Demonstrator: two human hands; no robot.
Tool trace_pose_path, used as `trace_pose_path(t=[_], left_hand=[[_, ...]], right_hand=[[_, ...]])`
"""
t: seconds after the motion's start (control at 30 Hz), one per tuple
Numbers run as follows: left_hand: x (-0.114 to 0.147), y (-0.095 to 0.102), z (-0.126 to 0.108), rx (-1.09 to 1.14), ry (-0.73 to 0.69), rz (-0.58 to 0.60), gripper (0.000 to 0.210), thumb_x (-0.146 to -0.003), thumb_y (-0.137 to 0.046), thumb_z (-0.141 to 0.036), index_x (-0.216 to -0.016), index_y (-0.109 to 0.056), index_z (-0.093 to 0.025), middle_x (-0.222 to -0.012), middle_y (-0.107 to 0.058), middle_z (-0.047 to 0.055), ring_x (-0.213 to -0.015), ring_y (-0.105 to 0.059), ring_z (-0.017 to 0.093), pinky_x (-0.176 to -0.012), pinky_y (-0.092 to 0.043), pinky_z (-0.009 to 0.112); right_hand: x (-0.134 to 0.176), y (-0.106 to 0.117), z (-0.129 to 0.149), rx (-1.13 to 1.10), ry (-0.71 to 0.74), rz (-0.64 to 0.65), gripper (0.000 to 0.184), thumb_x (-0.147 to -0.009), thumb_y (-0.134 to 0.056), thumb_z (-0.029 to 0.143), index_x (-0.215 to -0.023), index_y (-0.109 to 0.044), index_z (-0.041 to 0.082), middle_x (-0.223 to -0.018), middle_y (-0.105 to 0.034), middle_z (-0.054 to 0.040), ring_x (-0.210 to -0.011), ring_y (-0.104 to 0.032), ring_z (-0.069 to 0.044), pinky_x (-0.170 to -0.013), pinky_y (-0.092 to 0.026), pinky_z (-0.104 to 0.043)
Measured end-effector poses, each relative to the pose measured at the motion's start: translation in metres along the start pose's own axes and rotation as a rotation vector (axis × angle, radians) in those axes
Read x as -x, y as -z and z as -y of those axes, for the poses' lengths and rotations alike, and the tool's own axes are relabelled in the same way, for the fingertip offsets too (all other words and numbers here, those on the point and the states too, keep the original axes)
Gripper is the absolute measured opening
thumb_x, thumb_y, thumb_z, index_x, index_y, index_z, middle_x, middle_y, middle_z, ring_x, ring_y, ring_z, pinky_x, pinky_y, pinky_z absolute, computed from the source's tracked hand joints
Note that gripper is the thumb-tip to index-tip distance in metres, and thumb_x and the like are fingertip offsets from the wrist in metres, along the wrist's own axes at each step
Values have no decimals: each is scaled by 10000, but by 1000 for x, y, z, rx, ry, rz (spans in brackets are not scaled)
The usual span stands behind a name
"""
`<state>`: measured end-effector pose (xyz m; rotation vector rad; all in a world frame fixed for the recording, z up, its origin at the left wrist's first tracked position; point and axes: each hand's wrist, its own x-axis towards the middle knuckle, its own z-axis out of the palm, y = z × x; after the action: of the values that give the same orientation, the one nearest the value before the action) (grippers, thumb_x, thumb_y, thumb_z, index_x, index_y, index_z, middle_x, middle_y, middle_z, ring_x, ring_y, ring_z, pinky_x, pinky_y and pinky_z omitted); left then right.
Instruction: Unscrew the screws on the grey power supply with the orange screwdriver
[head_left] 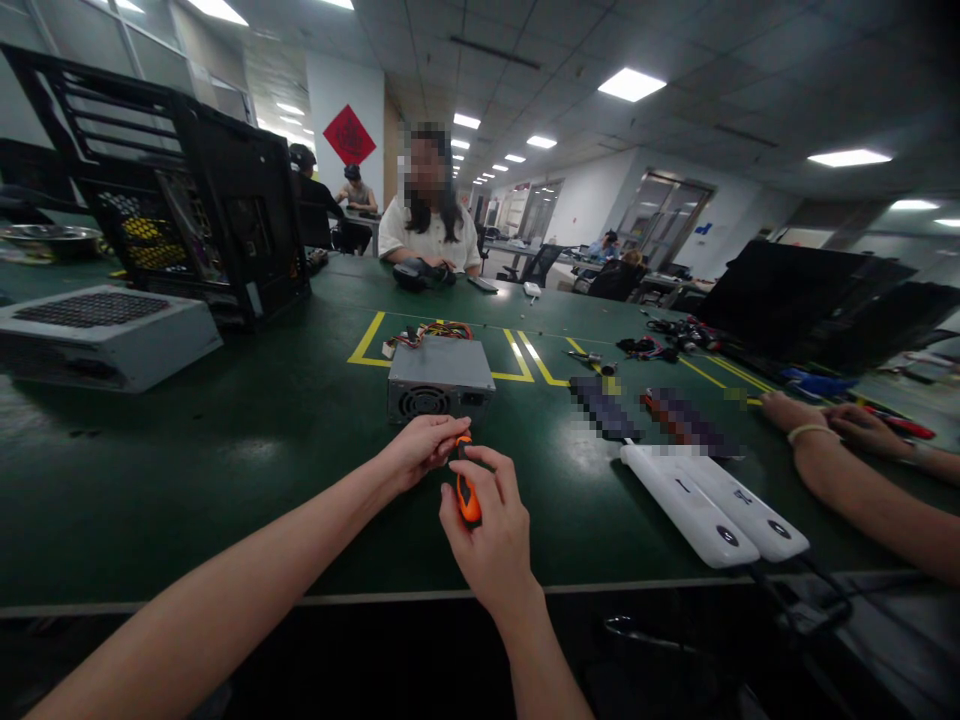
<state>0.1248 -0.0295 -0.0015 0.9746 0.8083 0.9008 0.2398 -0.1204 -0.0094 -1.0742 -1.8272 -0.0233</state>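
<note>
A screwdriver [468,499] with an orange and black handle rests in the fingers of my right hand [495,530], which curl around it. My left hand [424,447] is pinched closed at the front end of the tool; whatever sits between its fingertips is hidden. Just behind my left hand stands a grey computer power supply [442,365], its fan grille and socket facing me. Colored cables [450,330] lie bunched behind it. I cannot make out the screwdriver's tip.
At left stand a black PC case [247,220] and a larger power supply [112,335]. White power banks [697,500] with cables lie at right, near another person's hands [799,415]. Loose cables [667,340] lie farther back. A person [431,235] sits across the green table [300,500].
</note>
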Motion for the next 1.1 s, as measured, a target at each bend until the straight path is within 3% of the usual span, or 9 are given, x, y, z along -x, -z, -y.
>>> trace_pose_path(t=[0.13,0.3,0.5,0.73,0.93,1.1], left_hand=[[-1,1,1,-10,8,-6,336,-665,-660,-430,-633,-524,-125,-364,-342,-92,-309,-250,8,-346,-121,156],[0,2,1,27,15,86,316,-712,-620,-423,-742,-574,-111,-372,-359,-90,-320,-242,10,-363,-117,158],[0,1,0,-4,-16,49,380,-698,-632,-413,-517,-433,-146,-334,-318,-86,-301,-227,14,-355,-107,179],[2,-1,0,28,12,60,305,-706,-622,-423,-691,-556,-125,-377,-354,-88,-317,-219,11,-364,-101,172],[3,0,0,-15,-31,42,393,-695,-632,-413,-513,-402,-151,-360,-317,-83,-320,-226,11,-358,-103,180],[3,0,1,-12,-13,27,375,-682,-637,-436,-554,-436,-147,-393,-334,-82,-344,-257,16,-366,-138,171]], right_hand=[[0,0,0,0,39,17,223,-819,-461,135,-1019,-541,194,-1092,-499,-92,-999,-545,-167,-834,-488,-310],[-1,1,-1,-3,0,1,226,-840,-424,130,-1032,-530,184,-1102,-497,-102,-1004,-540,-167,-821,-490,-308],[0,1,0,-37,41,9,228,-792,-515,165,-1018,-538,185,-1098,-489,-101,-986,-546,-174,-833,-488,-325],[-1,2,-2,-56,77,1,316,-828,-419,92,-1113,-505,197,-1134,-512,-101,-1074,-511,-177,-879,-471,-339],[-1,4,2,-64,92,29,291,-797,-490,133,-1082,-521,180,-1136,-507,-112,-1073,-512,-188,-881,-474,-344],[0,3,0,-40,146,33,325,-812,-453,108,-1124,-510,178,-1159,-534,-115,-1080,-523,-184,-875,-478,-342]])
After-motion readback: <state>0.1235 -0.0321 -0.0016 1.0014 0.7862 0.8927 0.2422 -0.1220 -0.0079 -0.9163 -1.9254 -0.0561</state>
